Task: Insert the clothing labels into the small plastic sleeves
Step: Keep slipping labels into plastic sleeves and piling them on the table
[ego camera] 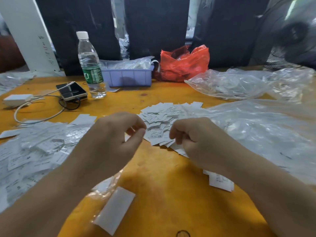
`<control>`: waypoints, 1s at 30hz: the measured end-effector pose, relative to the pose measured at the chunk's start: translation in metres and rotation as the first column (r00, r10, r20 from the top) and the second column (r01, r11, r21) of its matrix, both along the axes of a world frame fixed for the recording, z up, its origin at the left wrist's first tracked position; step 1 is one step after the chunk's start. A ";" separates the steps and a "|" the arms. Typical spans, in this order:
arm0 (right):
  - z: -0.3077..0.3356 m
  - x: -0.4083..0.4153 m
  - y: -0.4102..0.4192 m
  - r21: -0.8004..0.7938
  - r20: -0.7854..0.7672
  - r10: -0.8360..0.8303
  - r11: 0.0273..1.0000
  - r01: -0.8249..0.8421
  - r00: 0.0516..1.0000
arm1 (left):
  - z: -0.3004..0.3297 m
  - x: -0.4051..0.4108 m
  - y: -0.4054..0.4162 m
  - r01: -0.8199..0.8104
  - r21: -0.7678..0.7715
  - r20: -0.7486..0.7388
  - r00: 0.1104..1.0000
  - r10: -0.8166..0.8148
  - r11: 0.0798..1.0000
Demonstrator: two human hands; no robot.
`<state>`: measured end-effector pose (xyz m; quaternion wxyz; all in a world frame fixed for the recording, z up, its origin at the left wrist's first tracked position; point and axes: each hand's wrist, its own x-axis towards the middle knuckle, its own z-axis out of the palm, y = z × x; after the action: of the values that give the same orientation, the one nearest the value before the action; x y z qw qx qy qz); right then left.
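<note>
**Picking the next label off the pile**

Both hands hover over the orange table [164,194], close together, just in front of the loose labels [160,117] fanned out mid-table. The left hand [116,139] has its thumb and fingertips drawn together, and something pale shows between them; it looks like a thin sleeve or a label, but I cannot tell which from here. The right hand [193,135] is curled into a loose fist at the near edge of the pile, fingers tucked under. Whether it pinches a label is hidden by its own knuckles, so I cannot say.

A heap of filled sleeves [34,151] lies to the left, partly under the left forearm. One long sleeve [114,209] with a white insert sits near the front edge. Big clear bags [256,130] crowd the right side.

My guess is the step in hand is taking one label and opening a sleeve for it. To do it well, the right hand should lift a single label, not two stuck together; sliding the top one sideways off the fan would separate it. The left should rub the sleeve mouth open between thumb and finger, then hold it steady while the label goes in square, corner first. The film is slippery and clingy, so a light pinch near the opening seems wisest.
</note>
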<state>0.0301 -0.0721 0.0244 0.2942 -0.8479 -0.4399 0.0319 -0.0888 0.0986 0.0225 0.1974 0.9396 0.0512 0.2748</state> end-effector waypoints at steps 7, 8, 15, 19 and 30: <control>0.007 0.013 -0.010 -0.106 0.282 -0.122 0.982 0.157 0.952 | -0.009 0.037 -0.027 -0.041 0.293 -0.225 0.968 0.111 0.955; 0.007 0.015 -0.012 -0.113 0.296 -0.159 0.973 0.200 0.942 | -0.012 0.043 -0.030 -0.044 0.312 -0.229 0.966 0.120 0.949; 0.006 0.020 -0.015 -0.283 0.271 -0.253 0.901 0.328 0.929 | -0.029 0.075 -0.041 -0.081 0.396 -0.306 0.927 0.215 0.915; 0.005 0.024 -0.016 -0.285 0.216 -0.255 0.907 0.311 0.942 | -0.027 0.075 -0.044 -0.117 0.482 -0.235 0.937 0.257 0.869; 0.007 0.026 -0.017 -0.366 0.230 -0.347 0.835 0.411 0.909 | -0.003 0.058 -0.058 -0.099 0.468 -0.149 0.971 0.189 0.878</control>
<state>0.0556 -0.0887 0.0316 0.0772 -0.9604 -0.2679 -0.0021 -0.0305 0.0404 0.0190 -0.0560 0.9750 0.0736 0.2020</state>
